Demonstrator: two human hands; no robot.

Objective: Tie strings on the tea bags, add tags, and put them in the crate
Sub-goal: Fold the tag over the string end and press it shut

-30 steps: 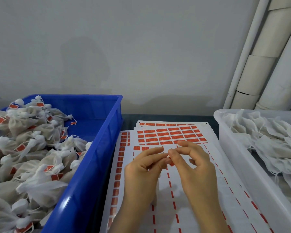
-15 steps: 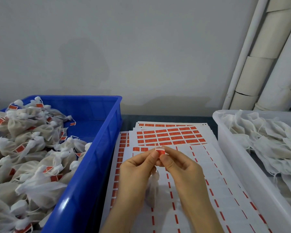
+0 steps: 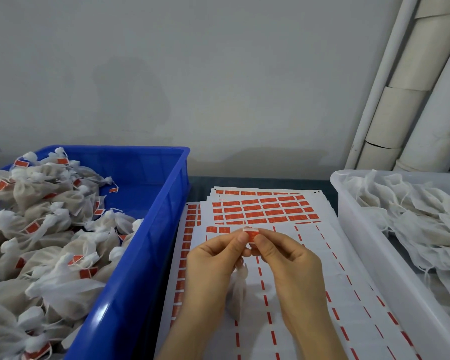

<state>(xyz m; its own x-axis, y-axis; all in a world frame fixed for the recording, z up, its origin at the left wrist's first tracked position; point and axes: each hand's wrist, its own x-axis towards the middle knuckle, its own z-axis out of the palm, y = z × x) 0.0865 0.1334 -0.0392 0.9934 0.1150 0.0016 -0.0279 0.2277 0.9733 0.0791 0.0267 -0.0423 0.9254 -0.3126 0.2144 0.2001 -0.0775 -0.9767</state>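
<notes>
My left hand [image 3: 213,258] and my right hand [image 3: 289,258] meet over the sticker sheets [image 3: 265,211], pinching one small red tag [image 3: 252,234] between thumbs and forefingers. A white tea bag [image 3: 238,292] hangs below my hands, between the wrists, apparently on a string that I cannot make out. The blue crate [image 3: 146,229] at the left holds a heap of tied tea bags with red tags [image 3: 50,229]. A white bin [image 3: 374,255] at the right holds untagged tea bags [image 3: 413,216].
Sheets with rows of red tags and peeled strips cover the table between the two containers. A grey wall stands close behind. White pipes [image 3: 400,100] run up the back right corner.
My hands have risen slightly and drawn together. The red tag, barely seen a second ago, is now held up at my fingertips, and the tea bag hangs in view below.
</notes>
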